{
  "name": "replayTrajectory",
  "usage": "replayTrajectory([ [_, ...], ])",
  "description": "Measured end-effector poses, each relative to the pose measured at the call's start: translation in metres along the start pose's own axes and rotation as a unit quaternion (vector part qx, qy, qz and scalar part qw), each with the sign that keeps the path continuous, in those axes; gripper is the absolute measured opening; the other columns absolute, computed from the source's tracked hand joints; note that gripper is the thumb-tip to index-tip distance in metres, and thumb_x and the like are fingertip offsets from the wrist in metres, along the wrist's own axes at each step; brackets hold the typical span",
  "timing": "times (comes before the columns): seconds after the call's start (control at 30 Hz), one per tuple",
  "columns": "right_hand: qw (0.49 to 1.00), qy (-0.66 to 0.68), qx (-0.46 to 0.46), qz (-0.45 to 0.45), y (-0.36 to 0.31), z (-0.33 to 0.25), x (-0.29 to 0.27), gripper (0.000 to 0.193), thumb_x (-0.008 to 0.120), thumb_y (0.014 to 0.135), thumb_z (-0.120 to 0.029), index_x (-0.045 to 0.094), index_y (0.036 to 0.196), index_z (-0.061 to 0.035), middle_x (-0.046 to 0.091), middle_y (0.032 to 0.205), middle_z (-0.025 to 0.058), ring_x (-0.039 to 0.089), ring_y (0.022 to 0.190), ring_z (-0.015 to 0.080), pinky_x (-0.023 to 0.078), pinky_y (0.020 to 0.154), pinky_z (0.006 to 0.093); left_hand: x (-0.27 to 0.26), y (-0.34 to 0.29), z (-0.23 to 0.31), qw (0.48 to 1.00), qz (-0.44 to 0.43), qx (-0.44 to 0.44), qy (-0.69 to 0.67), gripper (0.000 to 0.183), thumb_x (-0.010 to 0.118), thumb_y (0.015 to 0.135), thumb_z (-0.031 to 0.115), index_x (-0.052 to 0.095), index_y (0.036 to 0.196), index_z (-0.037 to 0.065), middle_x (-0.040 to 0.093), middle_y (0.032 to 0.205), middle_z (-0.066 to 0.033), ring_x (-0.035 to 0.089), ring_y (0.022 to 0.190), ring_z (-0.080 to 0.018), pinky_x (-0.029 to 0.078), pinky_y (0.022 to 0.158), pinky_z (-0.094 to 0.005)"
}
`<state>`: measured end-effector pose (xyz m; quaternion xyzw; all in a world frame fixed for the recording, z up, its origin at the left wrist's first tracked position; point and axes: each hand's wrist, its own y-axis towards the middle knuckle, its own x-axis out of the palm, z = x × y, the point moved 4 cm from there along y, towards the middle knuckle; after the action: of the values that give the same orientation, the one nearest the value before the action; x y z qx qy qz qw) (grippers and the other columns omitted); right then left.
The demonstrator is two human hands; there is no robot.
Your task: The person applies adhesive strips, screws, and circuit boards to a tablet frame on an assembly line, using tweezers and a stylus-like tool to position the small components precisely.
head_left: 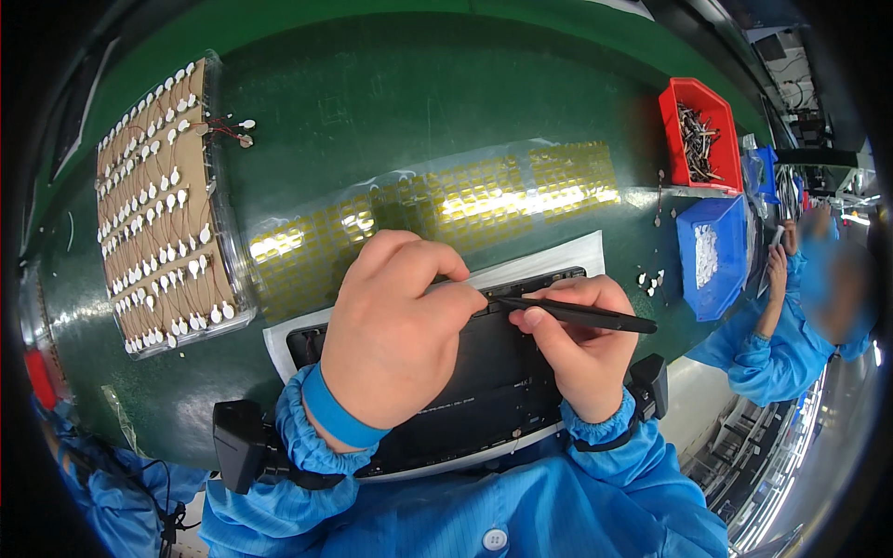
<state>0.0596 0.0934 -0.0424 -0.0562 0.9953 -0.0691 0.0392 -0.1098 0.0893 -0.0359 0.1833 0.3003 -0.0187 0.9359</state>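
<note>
A flat black device housing [465,409] lies in front of me on a white sheet [581,253]. My right hand [591,349] is closed round black tweezers [595,314], and their tip points left at the housing's far edge. My left hand [395,325], with a blue band at the wrist, reaches over the left part of the housing. Its thumb and forefinger are pressed together close to the tweezer tip. Whatever lies between those fingers is too small or hidden to make out.
Yellow-squared film strips [446,197] lie beyond the housing. At left, a clear tray [244,293] carries rows of white discs with thin wires. A red bin [674,139] of dark slender pieces and a blue bin [688,270] of white pieces stand right. Another person [781,353] works farther right.
</note>
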Motion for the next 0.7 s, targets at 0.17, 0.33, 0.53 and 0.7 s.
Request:
replayTrajectory([
  [0.17,1.000,0.026,0.002,0.008,-0.002,0.005,-0.002,0.022,0.064,0.072,0.011,0.050,0.087,0.0026,0.059,0.085,0.0101,0.059,0.076,0.0109,0.049,0.067,0.0206,0.006,-0.003,0.003,0.999,-0.016,0.016,0.031,0.025,0.059,0.054,-0.007,0.065,0.074,0.006,0.055,0.084,-0.0063,0.051,0.082,-0.0276,0.044,0.069,-0.0356],
  [0.33,1.000,0.002,-0.001,0.011,-0.002,0.005,0.000,0.021,0.065,0.072,0.009,0.052,0.087,0.0021,0.059,0.085,0.0094,0.058,0.075,0.0099,0.048,0.065,0.0200,0.007,-0.003,0.006,0.998,-0.022,0.007,0.062,0.022,0.060,0.055,-0.006,0.065,0.072,0.007,0.054,0.083,-0.0068,0.051,0.083,-0.0272,0.044,0.070,-0.0355],
  [0.53,0.999,-0.020,-0.036,0.001,-0.002,0.006,-0.001,0.020,0.066,0.073,0.005,0.053,0.087,0.0019,0.059,0.084,0.0087,0.057,0.076,0.0085,0.047,0.064,0.0189,-0.001,-0.003,0.013,0.993,-0.005,-0.033,0.115,0.032,0.062,0.056,-0.003,0.058,0.087,0.003,0.053,0.091,-0.0116,0.051,0.086,-0.0312,0.043,0.074,-0.0387],
  [0.7,0.999,0.008,-0.016,0.028,-0.003,0.006,0.003,0.016,0.068,0.072,0.002,0.056,0.082,0.0008,0.058,0.082,0.0067,0.054,0.067,0.0075,0.044,0.059,0.0187,-0.011,-0.010,0.014,0.968,-0.077,-0.100,0.215,0.028,0.064,0.064,0.003,0.052,0.089,0.002,0.051,0.087,-0.0142,0.050,0.081,-0.0324,0.042,0.071,-0.0407],
])
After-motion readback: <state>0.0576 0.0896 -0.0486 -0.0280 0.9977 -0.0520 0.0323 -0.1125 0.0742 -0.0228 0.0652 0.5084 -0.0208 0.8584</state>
